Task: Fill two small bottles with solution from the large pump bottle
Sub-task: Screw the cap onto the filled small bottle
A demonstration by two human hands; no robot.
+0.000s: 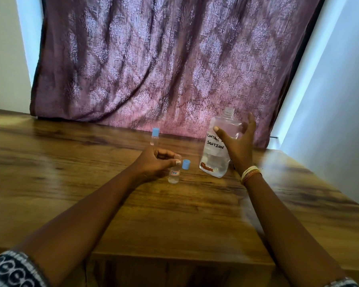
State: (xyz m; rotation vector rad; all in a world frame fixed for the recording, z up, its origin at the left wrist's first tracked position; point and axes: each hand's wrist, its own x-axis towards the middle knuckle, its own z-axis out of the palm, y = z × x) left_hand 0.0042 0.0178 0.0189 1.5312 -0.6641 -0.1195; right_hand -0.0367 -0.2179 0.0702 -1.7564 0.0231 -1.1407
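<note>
My left hand (153,162) is pinched round the neck of an uncapped small bottle (174,172), thumb and fingers closed on it while its base rests on the tabletop (71,162); my right hand (236,146) is spread wide open, thumb in front and fingers curling behind the upper part of the large bottle (218,146), and I cannot tell whether it has firm contact yet. That large bottle is clear, soft-looking plastic with broad flat faces, a handwritten white label reading "solution", a threaded open neck with no pump fitted, and liquid only in its lower part. I judge the main risk is pouring from that wide mouth into the much narrower one: the stream could overshoot and run across the wood, or the smooth wall could flex and slip in my grasp. The small bottle is a slim clear cylinder with a tiny label, light enough to tip if nudged. Its blue cap (186,164) sits just beside it and could roll away. A second small bottle (155,137), capped in blue, stands farther back. The tabletop is glossy wood grain; behind hangs a patterned mauve curtain (164,59)
</note>
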